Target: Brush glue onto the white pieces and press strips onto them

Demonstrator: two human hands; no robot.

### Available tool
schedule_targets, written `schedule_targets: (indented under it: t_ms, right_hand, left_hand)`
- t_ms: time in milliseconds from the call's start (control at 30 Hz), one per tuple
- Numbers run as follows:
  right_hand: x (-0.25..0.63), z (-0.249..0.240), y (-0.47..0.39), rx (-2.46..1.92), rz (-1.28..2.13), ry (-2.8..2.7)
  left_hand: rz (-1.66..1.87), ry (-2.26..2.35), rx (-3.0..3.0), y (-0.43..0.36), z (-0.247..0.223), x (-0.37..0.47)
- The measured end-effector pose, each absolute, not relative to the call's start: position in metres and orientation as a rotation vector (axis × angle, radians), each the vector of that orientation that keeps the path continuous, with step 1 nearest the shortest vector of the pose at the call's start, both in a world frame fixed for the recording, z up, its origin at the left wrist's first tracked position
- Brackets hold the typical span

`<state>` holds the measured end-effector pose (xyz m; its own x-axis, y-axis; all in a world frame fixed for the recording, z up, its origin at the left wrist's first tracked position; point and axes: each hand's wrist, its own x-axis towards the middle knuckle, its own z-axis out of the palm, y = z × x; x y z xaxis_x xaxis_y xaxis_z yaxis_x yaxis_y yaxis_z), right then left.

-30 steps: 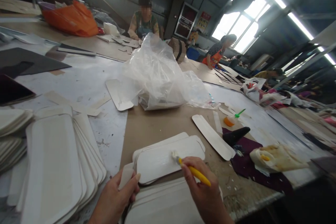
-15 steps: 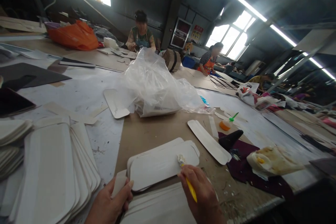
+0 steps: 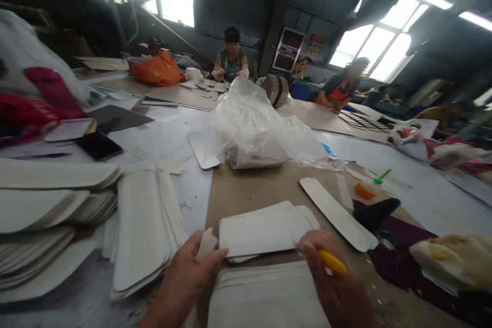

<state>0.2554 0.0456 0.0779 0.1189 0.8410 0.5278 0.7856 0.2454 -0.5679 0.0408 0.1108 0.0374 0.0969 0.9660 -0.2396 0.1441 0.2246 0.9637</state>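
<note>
My left hand (image 3: 188, 277) pinches a small off-white strip (image 3: 206, 245), its thumb tip at the left end of a white rounded panel (image 3: 265, 230). That panel lies on a small, slightly fanned pile. A yellow-handled brush (image 3: 332, 262) is in my closed right hand (image 3: 326, 271), which is by the panel's right end; the brush head is hidden behind the fingers. Between my hands, nearer to me, a stack of similar panels (image 3: 265, 297) lies overlapped.
More panel stacks (image 3: 140, 225) are at left, near a phone (image 3: 99, 146). A clear plastic bag (image 3: 253, 128) sits ahead. At right are a long panel (image 3: 338, 212), an orange-liquid bottle (image 3: 367, 189) and a crusted tub (image 3: 453, 261). One co-worker (image 3: 231, 59) sits opposite.
The view has swung left, shifting the scene rightward and showing more stacks. My right hand has turned the brush, so its pale bristles no longer show. Both hands keep their hold.
</note>
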Motion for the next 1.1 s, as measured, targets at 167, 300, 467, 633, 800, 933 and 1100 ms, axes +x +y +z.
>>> schedule_targets:
  t_ms: [167,300,467,633,800,933,1100]
  right_hand:
    - [0.222,0.093,0.055,-1.573,0.623,-1.534]
    - [0.190,0.088,0.058,-1.473,1.068,-1.445]
    - [0.187,0.085,0.054,-1.459,1.097,-1.360]
    - [0.196,0.081,0.053,-1.465,0.986,-1.467]
    - [0.189,0.077,0.049,-1.400,1.285,-1.175]
    - [0.182,0.080,0.043,-1.314,1.401,-0.962]
    - [0.183,0.076,0.041,-1.435,1.276,-0.831]
  left_hand:
    - [0.833,0.937,0.939,0.092,0.070,0.050]
    - [0.809,0.894,1.001,0.078,0.078,0.056]
    - [0.709,0.858,0.930,0.066,0.077,0.052]
    - [0.667,0.731,0.878,0.059,0.063,0.050]
    - [0.823,0.777,0.683,0.055,0.062,0.057]
    - [0.945,0.854,0.597,0.050,0.064,0.066]
    - [0.982,0.949,0.578,0.042,0.057,0.074]
